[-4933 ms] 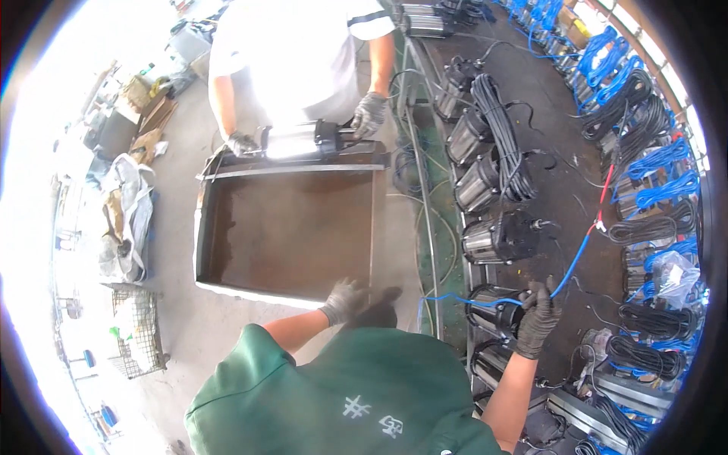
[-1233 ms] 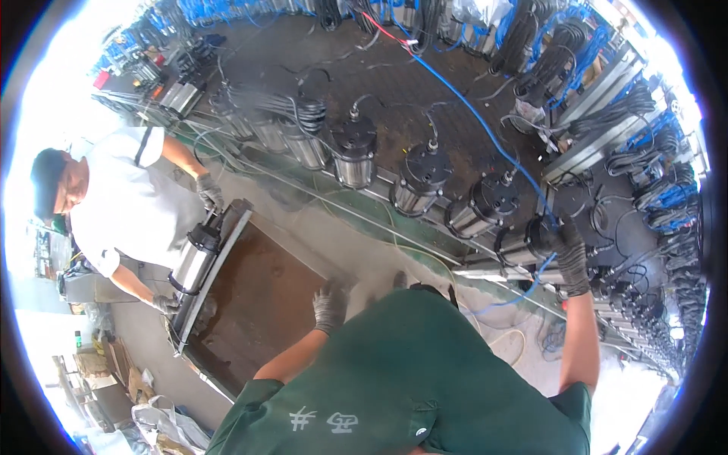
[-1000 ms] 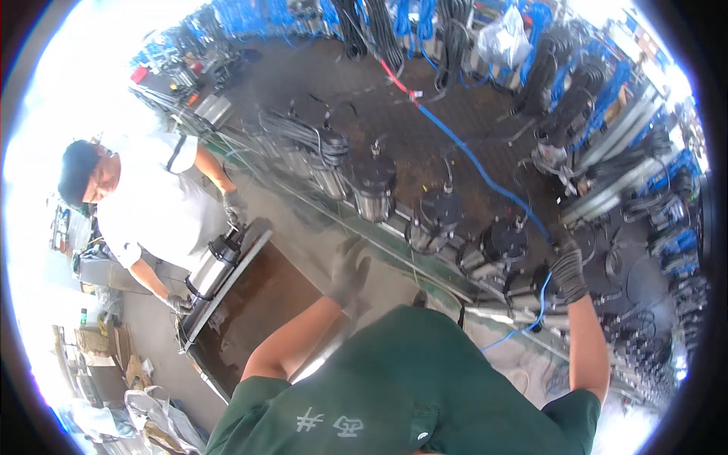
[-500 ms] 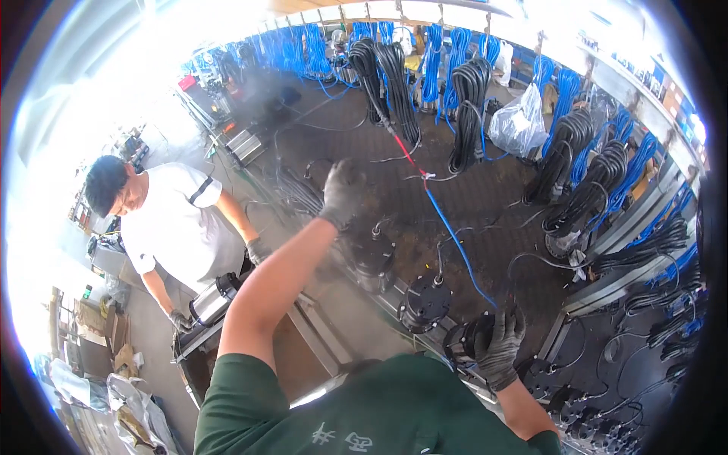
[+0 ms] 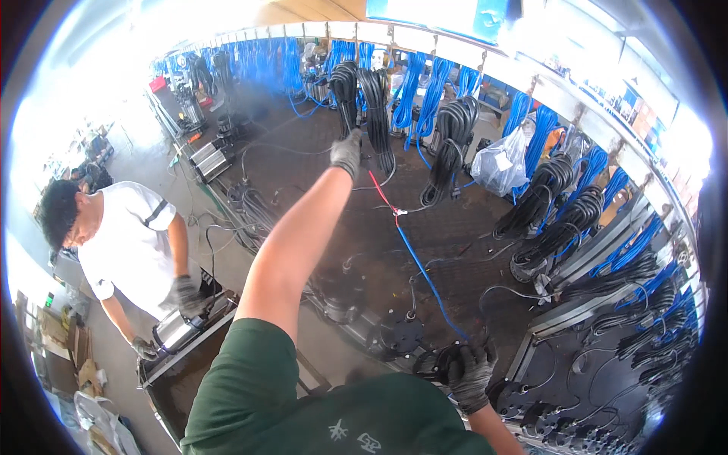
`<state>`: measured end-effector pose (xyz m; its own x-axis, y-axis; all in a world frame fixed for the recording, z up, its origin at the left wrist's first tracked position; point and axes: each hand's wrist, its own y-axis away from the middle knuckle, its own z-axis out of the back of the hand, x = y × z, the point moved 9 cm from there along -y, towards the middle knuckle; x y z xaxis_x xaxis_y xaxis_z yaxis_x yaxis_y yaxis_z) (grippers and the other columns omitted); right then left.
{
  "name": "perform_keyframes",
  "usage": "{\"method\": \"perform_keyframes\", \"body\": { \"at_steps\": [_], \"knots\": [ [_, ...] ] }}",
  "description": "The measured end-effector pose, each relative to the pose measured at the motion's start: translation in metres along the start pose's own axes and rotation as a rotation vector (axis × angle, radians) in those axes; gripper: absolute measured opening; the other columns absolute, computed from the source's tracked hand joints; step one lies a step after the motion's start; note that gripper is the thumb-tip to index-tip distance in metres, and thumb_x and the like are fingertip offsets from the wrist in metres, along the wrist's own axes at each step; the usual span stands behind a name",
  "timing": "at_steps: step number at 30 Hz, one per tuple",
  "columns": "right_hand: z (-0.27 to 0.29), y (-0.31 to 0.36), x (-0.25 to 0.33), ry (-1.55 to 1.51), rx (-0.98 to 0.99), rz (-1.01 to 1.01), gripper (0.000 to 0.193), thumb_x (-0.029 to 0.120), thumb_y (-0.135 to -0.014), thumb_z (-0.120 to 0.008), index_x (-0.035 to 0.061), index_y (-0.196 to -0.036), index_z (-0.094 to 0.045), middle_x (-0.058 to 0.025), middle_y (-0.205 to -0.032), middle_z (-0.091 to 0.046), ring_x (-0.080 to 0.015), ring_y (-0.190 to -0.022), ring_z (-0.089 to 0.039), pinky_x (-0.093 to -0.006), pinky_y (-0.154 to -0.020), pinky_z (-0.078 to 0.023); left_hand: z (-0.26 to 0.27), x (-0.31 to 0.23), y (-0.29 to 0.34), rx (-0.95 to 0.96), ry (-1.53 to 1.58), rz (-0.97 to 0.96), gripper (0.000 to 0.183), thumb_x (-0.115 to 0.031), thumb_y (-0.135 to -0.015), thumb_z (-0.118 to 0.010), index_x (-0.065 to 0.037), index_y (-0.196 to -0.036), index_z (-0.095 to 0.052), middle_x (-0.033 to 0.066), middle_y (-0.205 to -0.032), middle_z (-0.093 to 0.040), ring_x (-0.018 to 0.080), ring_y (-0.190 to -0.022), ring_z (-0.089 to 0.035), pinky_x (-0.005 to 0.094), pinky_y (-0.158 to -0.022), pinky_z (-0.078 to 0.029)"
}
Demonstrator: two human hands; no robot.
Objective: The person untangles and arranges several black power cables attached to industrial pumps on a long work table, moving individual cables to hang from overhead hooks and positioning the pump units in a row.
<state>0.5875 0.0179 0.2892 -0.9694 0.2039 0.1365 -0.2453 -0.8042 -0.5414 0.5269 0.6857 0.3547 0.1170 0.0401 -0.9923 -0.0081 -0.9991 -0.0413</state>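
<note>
My left hand (image 5: 346, 155), in a grey glove, reaches far forward with its fingers closed round the black cable at the foot of a hanging black cable coil (image 5: 343, 87). From beside it a red wire (image 5: 381, 189) runs to a small white tie, joining a blue wire (image 5: 426, 277) that slants down to the right. Near the blue wire's lower end, my gloved right hand (image 5: 472, 377) grips the side of a black round motor (image 5: 434, 364). The fingertips are partly blurred. Another black motor (image 5: 402, 335) stands upright just left of it.
A person in a white shirt (image 5: 135, 246) at the left has both gloved hands at a silver cylindrical motor (image 5: 179, 331) on a metal frame. Blue cable coils (image 5: 409, 91) and black ones hang along the far rail. A clear plastic bag (image 5: 500, 163) hangs among them.
My left hand has moved forward and reached the black cable above the red wire. My right hand stays at the black motor. The other person's nearer hand has moved onto the silver motor.
</note>
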Motion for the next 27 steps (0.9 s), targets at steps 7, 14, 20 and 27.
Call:
{"method": "perform_keyframes", "body": {
  "at_steps": [7,14,20,27],
  "knots": [
    [-0.009,0.008,-0.008,0.01,-0.006,-0.027,0.037,0.03,-0.09,-0.066,0.0126,-0.122,-0.059,-0.0118,-0.14,-0.055,-0.0455,-0.142,-0.042,-0.0626,-0.113,-0.036,0.004,0.056,0.062,-0.079,0.363,0.226,0.024,-0.02,-0.097,-0.076,-0.005,-0.112,-0.065,0.008,-0.087,-0.068,0.022,-0.068,-0.069,0.037,-0.054,-0.057],
    [-0.01,0.007,-0.009,0.049,0.01,-0.062,0.038,0.038,-0.094,-0.063,0.0139,-0.123,-0.06,-0.012,-0.139,-0.056,-0.046,-0.14,-0.043,-0.0626,-0.112,-0.036,0.016,0.041,0.064,0.116,0.364,0.287,0.019,-0.018,-0.099,-0.072,-0.003,-0.11,-0.068,0.008,-0.09,-0.071,0.0199,-0.07,-0.071,0.0311,-0.055,-0.056],
    [-0.011,0.009,-0.01,0.03,-0.003,-0.064,0.036,0.033,-0.093,-0.063,0.0129,-0.122,-0.061,-0.0132,-0.137,-0.059,-0.0459,-0.136,-0.046,-0.0627,-0.112,-0.036,0.018,0.043,0.058,0.136,0.301,0.107,0.017,-0.023,-0.102,-0.069,-0.008,-0.094,-0.066,-0.0013,-0.073,-0.06,0.0117,-0.054,-0.054,0.0281,-0.046,-0.042],
    [0.038,-0.039,0.008,-0.024,-0.089,0.048,0.04,0.022,-0.088,-0.068,0.0114,-0.126,-0.062,-0.0167,-0.132,-0.062,-0.0397,-0.123,-0.055,-0.0603,-0.106,-0.039,0.015,0.036,0.078,0.188,0.349,0.22,0.026,-0.035,-0.104,-0.065,-0.012,-0.092,-0.064,-0.0003,-0.071,-0.06,0.0116,-0.053,-0.053,0.0296,-0.044,-0.039]
  ]
}}
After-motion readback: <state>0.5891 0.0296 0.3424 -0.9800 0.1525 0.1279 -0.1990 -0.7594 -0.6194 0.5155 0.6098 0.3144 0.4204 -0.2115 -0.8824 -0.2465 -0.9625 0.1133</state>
